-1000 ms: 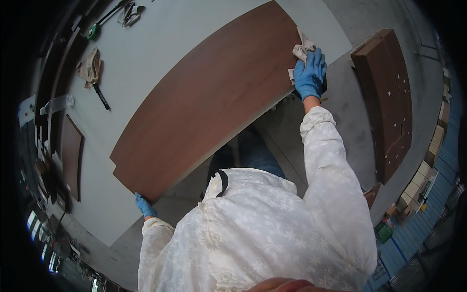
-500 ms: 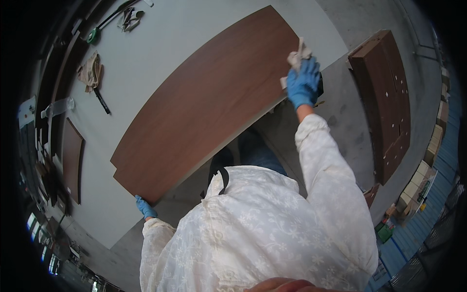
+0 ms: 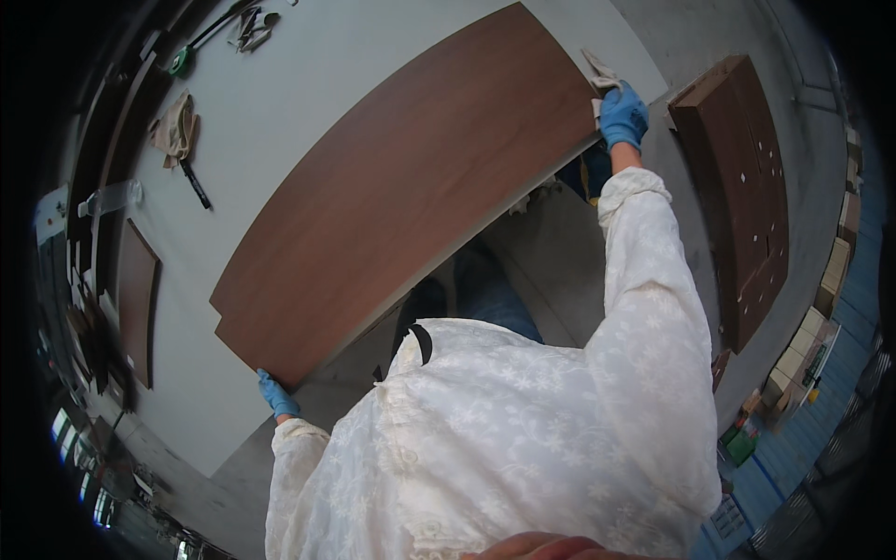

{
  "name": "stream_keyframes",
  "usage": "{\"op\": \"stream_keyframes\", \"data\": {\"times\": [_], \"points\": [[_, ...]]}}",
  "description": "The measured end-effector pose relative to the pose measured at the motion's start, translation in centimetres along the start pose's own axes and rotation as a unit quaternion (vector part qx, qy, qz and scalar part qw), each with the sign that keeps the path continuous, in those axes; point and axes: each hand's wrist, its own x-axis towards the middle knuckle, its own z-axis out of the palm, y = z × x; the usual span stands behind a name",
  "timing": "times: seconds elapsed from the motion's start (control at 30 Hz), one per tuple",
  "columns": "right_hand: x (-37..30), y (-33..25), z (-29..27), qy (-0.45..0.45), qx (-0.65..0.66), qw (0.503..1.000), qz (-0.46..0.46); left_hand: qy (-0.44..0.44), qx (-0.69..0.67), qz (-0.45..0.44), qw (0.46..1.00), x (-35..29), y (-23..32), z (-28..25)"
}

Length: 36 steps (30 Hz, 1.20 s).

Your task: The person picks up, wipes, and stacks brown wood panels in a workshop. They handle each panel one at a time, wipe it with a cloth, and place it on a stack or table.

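A long brown wood-grain panel (image 3: 401, 187) with curved far edge lies at a slant on a pale grey worktable (image 3: 233, 187). My right hand (image 3: 623, 117), in a blue glove, is closed round a whitish cloth (image 3: 600, 70) at the panel's right end. Part of the cloth rests against the panel's edge; the rest pokes out beyond my fingers. At the panel's near left corner, my left hand (image 3: 277, 394), also blue-gloved, grips the edge. Its thumb and the underside of the panel there are hidden.
A stack of dark brown panels (image 3: 747, 205) stands to the right. On the table's left lie a beige cloth (image 3: 175, 129), a black pen-like tool (image 3: 196, 185), a clear plastic bottle (image 3: 112, 198) and a small brown board (image 3: 138, 303). A green-and-black tool (image 3: 181, 62) lies at the far left.
My right hand has moved right and slightly away from me with the cloth, out to the panel's right end. My left hand stays at the near left corner.
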Motion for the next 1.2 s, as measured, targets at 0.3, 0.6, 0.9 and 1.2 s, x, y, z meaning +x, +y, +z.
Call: {"op": "stream_keyframes", "data": {"times": [0.3, 0.6, 0.9, 1.2], "points": [[-7.7, -6.7, -6.2, -0.002, 0.184, 0.960, -0.210, 0.015, -0.007, -0.007, 1.000, -0.1, 0.4, 0.5], [-6.1, -5.9, -1.8, -0.038, -0.073, 0.971, -0.223, -0.006, -0.023, 0.004, 1.000, -0.6, 0.2, 0.0], [-34.6, -31.7, -7.4, -0.348, 0.215, 0.807, -0.425, 0.029, 0.029, -0.009, 0.999, 0.1, -0.7, 0.0], [-9.4, -19.5, -1.4, -0.069, 0.043, 0.940, -0.330, 0.051, -0.046, -0.013, 0.998, -0.4, -1.1, 0.2]]}}
